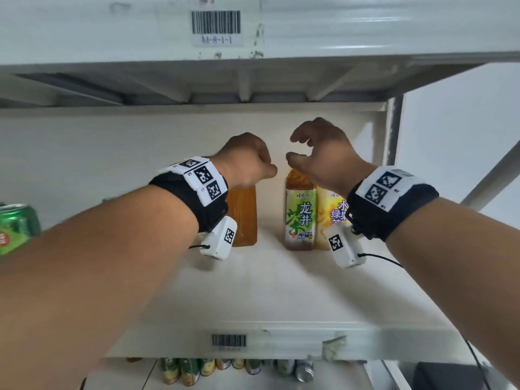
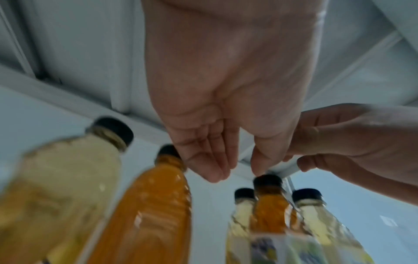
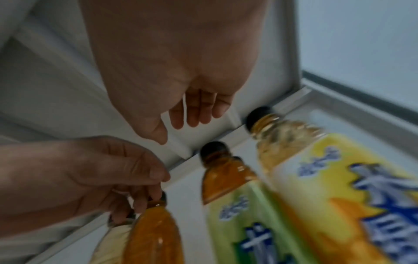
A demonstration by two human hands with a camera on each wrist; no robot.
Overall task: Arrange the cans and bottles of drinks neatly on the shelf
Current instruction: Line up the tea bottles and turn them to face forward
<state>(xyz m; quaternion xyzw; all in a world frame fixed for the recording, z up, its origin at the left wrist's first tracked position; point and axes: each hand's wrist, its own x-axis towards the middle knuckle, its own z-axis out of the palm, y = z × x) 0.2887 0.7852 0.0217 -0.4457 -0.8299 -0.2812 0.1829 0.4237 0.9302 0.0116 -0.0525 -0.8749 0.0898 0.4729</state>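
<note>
The orange bottle (image 1: 243,215) stands toward the back of the shelf (image 1: 267,291), and the left hand (image 1: 247,161) has its fingertips pinched on the cap. The right hand (image 1: 320,153) hovers loose above the green-label bottle (image 1: 299,215) and holds nothing.

Honestly a cap-only pinch is sketchy. If the bottle gets dragged it could tip into the pale bottle (image 2: 58,187) right beside it. The right hand coming down could also bump the yellow-label bottle (image 1: 332,209), which touches the green-label one.

I count five bottles on this shelf: two by the left hand and three bunched on the right. There's one green can (image 1: 17,226) at the left edge and a row of cans (image 1: 239,367) on the shelf below, too hidden to count.
</note>
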